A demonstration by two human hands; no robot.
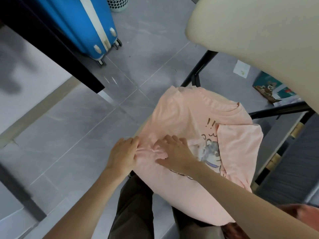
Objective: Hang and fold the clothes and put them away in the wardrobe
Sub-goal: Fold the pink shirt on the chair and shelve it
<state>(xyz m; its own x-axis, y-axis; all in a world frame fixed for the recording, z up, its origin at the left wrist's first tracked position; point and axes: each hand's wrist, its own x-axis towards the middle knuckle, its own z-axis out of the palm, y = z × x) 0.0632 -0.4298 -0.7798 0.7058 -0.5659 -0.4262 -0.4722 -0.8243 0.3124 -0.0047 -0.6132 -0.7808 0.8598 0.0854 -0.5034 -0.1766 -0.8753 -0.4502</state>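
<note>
Lower centre: left hand [123, 154] and right hand [174, 153], fingers flat, press pale-pink printed cotton T-shirt [181, 118]; smooth creases outward before folding.

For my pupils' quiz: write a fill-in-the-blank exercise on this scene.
1. The suitcase is ____.
2. The floor is laid with grey ____.
3. The left hand and the right hand both lie on the pink ____.
Missing words: blue; tiles; T-shirt.

Pale pink tee [181, 118] with a cartoon print lies front-up, collar at 1 o'clock, 3 o'clock sleeve folded inward.
</note>
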